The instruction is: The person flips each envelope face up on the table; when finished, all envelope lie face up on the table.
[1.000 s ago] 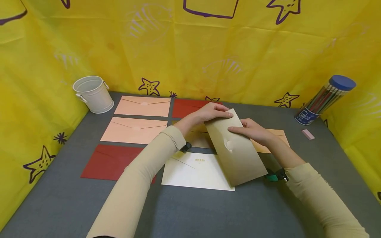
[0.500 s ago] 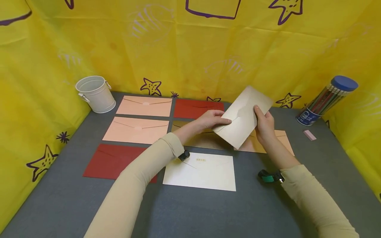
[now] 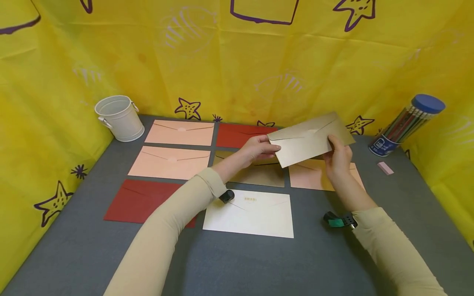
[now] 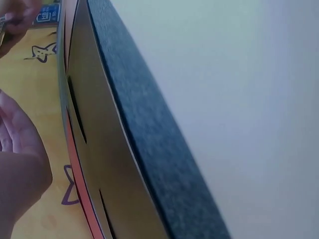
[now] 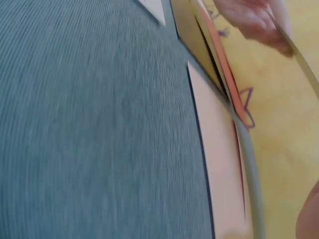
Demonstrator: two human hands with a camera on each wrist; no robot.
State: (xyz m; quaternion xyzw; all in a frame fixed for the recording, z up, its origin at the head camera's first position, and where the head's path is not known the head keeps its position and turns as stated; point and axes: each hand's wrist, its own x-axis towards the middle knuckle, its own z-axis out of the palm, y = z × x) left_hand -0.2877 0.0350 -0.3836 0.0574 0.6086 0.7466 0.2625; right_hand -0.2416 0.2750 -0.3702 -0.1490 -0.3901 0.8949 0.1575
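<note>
Above the back right of the table, both hands hold a gold envelope (image 3: 305, 142), flap side facing the head camera and tilted up to the right. My left hand (image 3: 255, 152) pinches its left end, thumb on the front. At the lower right, my right hand (image 3: 338, 158) grips it with the thumb on the front and fingers behind. Beneath lie another gold envelope (image 3: 255, 174) and a peach envelope (image 3: 307, 176), partly covered. A white envelope (image 3: 249, 216) with small gold print lies nearest the front. In the right wrist view the held envelope (image 5: 301, 64) shows edge-on.
Two pink envelopes (image 3: 179, 132) and a dark red envelope (image 3: 142, 201) lie at the left; a red envelope (image 3: 240, 133) lies at the back. A white bucket (image 3: 120, 119) stands back left. A pencil tub (image 3: 403, 123) and a pink eraser (image 3: 385, 167) are at the right.
The gold envelope has been swung up from hanging down toward the front, then turned to lie more level with its flap side showing. The right hand has shifted right and up with it.
</note>
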